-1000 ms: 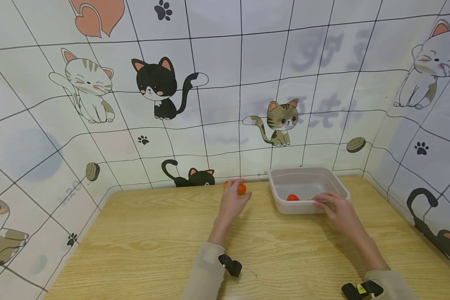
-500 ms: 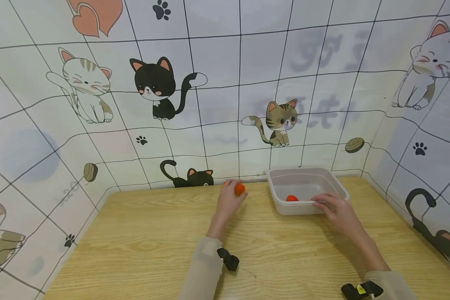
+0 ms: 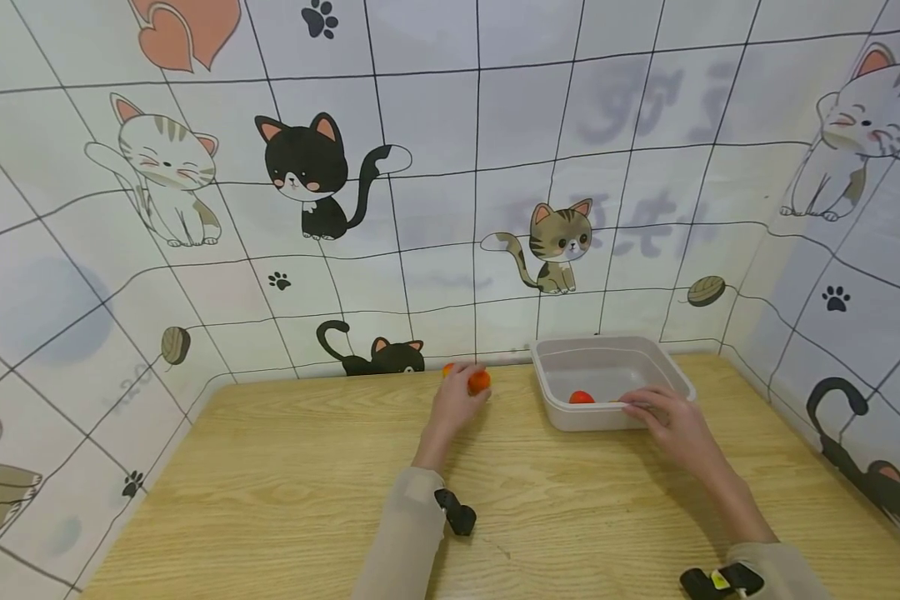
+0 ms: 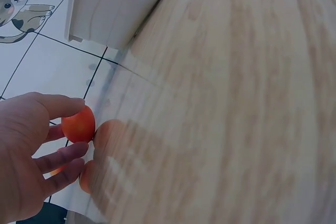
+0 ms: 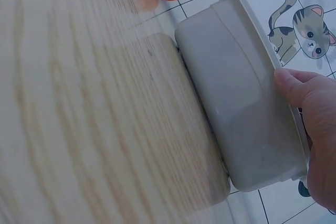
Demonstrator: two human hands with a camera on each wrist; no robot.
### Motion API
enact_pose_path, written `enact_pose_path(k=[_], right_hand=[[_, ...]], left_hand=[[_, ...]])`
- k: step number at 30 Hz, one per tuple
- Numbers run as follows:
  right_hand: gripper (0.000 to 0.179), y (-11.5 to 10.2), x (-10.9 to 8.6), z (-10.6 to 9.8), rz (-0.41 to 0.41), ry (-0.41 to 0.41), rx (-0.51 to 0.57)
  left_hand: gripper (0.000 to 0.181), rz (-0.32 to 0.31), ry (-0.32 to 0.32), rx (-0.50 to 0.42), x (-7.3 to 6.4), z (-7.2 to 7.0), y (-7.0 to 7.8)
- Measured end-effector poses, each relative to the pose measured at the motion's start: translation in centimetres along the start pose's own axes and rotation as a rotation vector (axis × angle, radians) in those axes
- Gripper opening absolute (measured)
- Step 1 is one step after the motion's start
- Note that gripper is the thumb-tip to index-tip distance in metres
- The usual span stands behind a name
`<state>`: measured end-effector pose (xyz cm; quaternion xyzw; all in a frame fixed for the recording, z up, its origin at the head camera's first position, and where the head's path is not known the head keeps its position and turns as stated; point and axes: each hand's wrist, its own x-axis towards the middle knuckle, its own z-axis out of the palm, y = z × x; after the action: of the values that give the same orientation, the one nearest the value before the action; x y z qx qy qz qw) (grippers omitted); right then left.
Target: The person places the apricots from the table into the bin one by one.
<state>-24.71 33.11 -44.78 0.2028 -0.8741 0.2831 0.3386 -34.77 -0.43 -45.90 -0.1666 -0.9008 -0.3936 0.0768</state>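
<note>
In the middle of the head view, just below the foot of the wall, the left hand (image 3: 456,402) has its fingers curled round a round orange item (image 3: 479,382); the left wrist view shows fingers touching it from above and below, at the left of the frame. A second orange item (image 3: 447,369) sits just beside it, partly hidden behind the hand, with only a sliver visible. Right of centre, a pale plastic tub (image 3: 607,417) rests upright on the wood-grained surface (image 3: 307,483), near the back edge. Inside it, towards the front left corner, lies a red round item (image 3: 582,397), its lower part cut off by the front rim. The right hand (image 3: 671,421) grips that rim near its right end, and the right wrist view shows the thumb pressed against the outer side of the lip. Beige sleeves (image 3: 405,533) enter from the bottom of the frame, with a black device (image 3: 456,512) at each wrist. Behind, a white wall (image 3: 435,125) with dark grid lines carries cartoon cats (image 3: 307,162) and paw prints (image 3: 319,19).
</note>
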Motion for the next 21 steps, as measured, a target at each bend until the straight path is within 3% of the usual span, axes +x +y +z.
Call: enact_pose_path(k=[6,15,21], right_hand=[[0.024,0.1,0.0,0.1,-0.009,0.007,-0.011],[0.025,-0.1,0.0,0.1,0.001,0.003,-0.019],[0.025,-0.3,0.0,0.1,0.005,0.0,-0.014]], left_hand=[[0.036,-0.006,-0.004,0.036,-0.1,0.3,-0.2],[0.032,-0.003,0.039,0.046,-0.6,0.2,-0.4],[0.037,-0.024,0.052,-0.005,-1.0,-0.1,0.0]])
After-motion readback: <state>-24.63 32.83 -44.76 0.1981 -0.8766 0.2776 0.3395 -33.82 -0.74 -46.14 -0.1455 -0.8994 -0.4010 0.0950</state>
